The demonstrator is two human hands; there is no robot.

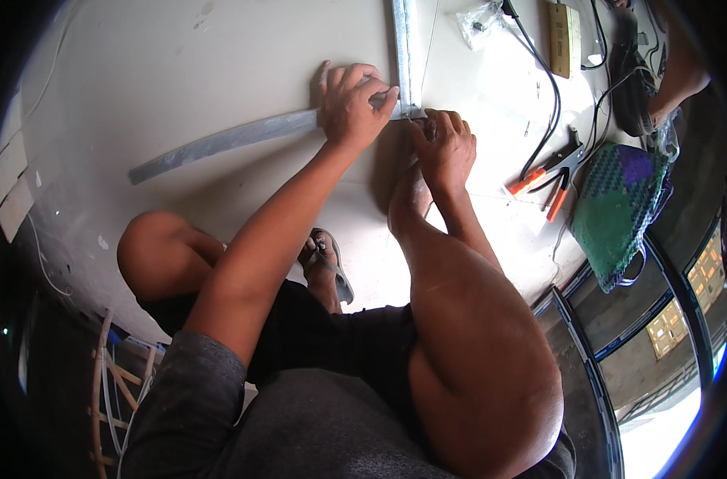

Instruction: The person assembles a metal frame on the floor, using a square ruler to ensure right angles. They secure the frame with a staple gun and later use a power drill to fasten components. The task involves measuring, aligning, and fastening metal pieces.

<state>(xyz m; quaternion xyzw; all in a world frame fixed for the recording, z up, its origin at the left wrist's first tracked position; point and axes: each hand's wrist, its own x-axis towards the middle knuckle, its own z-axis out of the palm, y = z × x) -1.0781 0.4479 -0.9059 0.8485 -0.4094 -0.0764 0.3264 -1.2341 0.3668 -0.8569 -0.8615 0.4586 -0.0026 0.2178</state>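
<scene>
The half-curled left hand (pixel 354 105) lies across a long, flat grey metal strip (pixel 228 145) on the pale glossy floor (pixel 220 64). The right hand (pixel 447 148), fingers bent, is by its corner with a second grey metal strip (pixel 403 56); whether either grips anything, I cannot tell.

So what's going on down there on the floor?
Two long metal strips meet at a corner on the pale floor: one goes left, the other goes away. A person's left hand is over the first strip, near the corner, and their right hand is just right of it. An orange-handled tool lies by a woven bag.
</scene>
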